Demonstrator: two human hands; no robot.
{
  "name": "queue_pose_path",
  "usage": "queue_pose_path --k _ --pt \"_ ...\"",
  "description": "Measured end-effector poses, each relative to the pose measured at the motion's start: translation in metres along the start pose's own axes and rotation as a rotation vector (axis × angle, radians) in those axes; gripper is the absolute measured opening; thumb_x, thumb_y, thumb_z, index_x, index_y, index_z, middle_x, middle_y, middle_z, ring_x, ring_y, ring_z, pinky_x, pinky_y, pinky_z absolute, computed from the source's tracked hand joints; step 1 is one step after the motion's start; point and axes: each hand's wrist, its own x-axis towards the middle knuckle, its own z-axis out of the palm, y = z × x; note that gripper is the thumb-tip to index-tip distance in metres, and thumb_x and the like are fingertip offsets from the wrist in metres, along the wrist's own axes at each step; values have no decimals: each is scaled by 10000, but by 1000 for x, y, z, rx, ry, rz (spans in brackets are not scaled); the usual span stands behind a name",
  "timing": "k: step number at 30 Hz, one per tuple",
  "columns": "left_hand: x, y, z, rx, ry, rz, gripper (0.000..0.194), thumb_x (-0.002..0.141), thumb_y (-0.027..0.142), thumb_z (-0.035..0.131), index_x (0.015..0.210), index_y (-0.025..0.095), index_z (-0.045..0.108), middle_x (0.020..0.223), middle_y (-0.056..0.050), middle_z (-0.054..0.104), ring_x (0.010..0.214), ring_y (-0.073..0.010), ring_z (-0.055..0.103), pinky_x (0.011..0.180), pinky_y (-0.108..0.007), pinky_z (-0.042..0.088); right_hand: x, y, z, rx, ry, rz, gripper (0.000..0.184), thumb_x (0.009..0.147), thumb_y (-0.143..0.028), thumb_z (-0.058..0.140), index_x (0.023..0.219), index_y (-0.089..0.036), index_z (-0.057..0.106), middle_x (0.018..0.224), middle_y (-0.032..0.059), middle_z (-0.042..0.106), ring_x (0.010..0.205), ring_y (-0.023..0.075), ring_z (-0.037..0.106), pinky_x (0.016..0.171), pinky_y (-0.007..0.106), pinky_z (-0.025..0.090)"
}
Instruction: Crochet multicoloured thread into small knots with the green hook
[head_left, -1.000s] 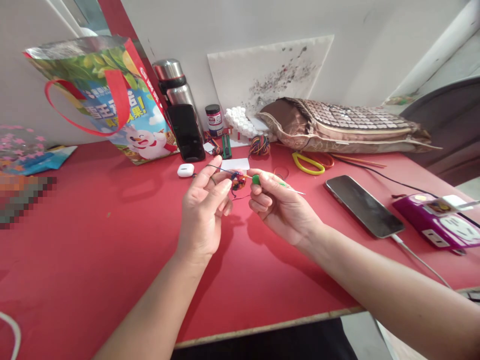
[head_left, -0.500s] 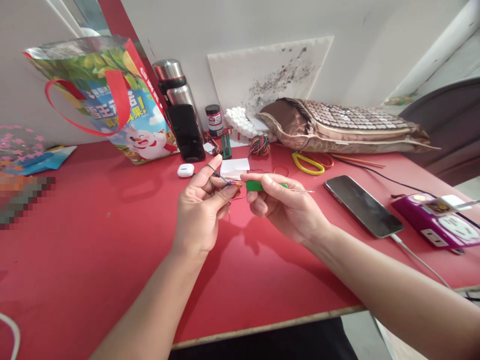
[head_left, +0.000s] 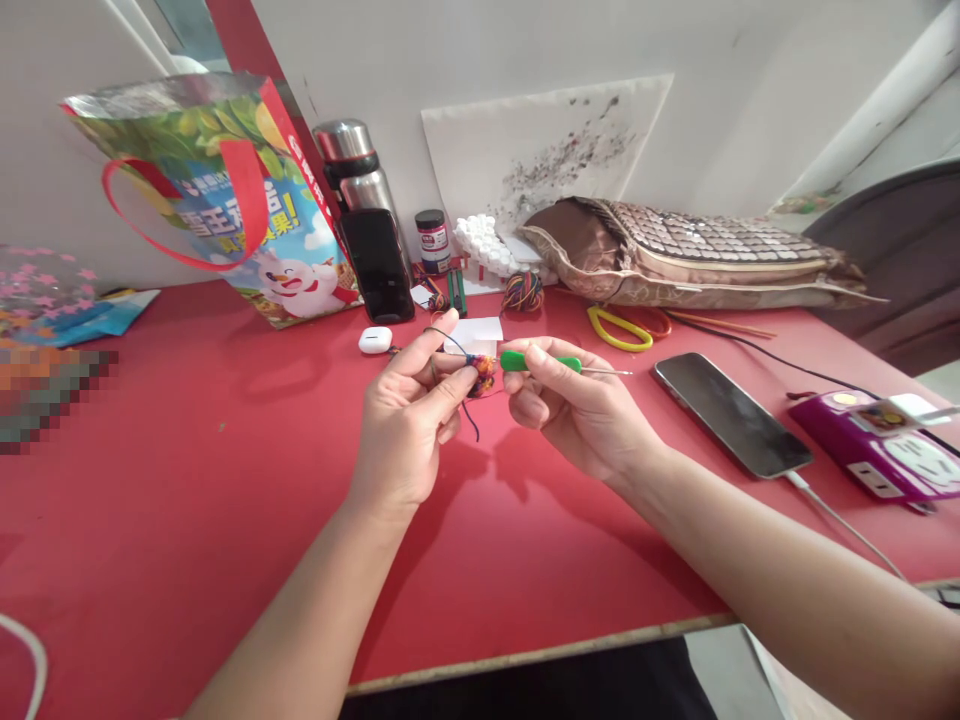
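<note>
My left hand [head_left: 401,420] is closed, pinching a small multicoloured crochet piece [head_left: 484,374] between thumb and fingers. Dark yarn [head_left: 447,340] runs over its raised index finger to the piece, and a loose dark end hangs below. Between thumb and fingers, my right hand [head_left: 577,405] grips a crochet hook [head_left: 541,362] with a green handle. One thin metal end sticks out to the right, while the other end meets the edge of the crochet piece. A ball of multicoloured yarn [head_left: 523,292] lies behind the hands on the red table [head_left: 247,520].
White paper [head_left: 474,334] and an earbud case [head_left: 375,340] lie just beyond my hands. Yellow-handled scissors [head_left: 619,330], a charging phone [head_left: 731,415] and a purple power strip [head_left: 874,450] are to the right. A colourful bag [head_left: 217,200], steel flask [head_left: 349,150] and upright phone [head_left: 377,265] stand behind.
The crochet piece has turned so more of its face shows, and a dark yarn end now hangs below it. The hook sits slightly higher and farther right. The view has shifted a little.
</note>
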Motion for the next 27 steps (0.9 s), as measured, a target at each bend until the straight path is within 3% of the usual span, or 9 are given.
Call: queue_pose_path --k 3,9,18,27 --pt "-1 1 0 -3 9 -21 462 712 126 879 1150 272 851 773 13 698 465 -29 350 380 -191 188 -1 0 0 -13 -8 -10 233 779 -352 930 777 -185 767 712 15 758 499 70 532 535 251 449" --pt "-2 2 -1 -22 -13 -23 525 668 111 896 1159 291 852 740 15 652 491 -53 392 381 -203 184 -6 -5 -1 -161 -111 -75 264 788 -392 925 767 -194 752 724 32 780 518 117 597 540 288 461" --pt "-7 -4 8 -45 26 -54 605 721 83 844 1289 287 799 708 39 636 455 -27 318 373 -181 186 -4 2 4 -131 63 -157 240 801 -405 907 864 -210 782 708 9 741 550 113 599 558 283 502" --pt "-5 -1 5 6 53 -64 567 714 136 896 1260 261 807 901 -8 766 442 -3 349 360 -180 220 -3 1 3 -113 60 -116 239 797 -407 900 871 -207 792 706 3 722 531 96 556 544 273 454"
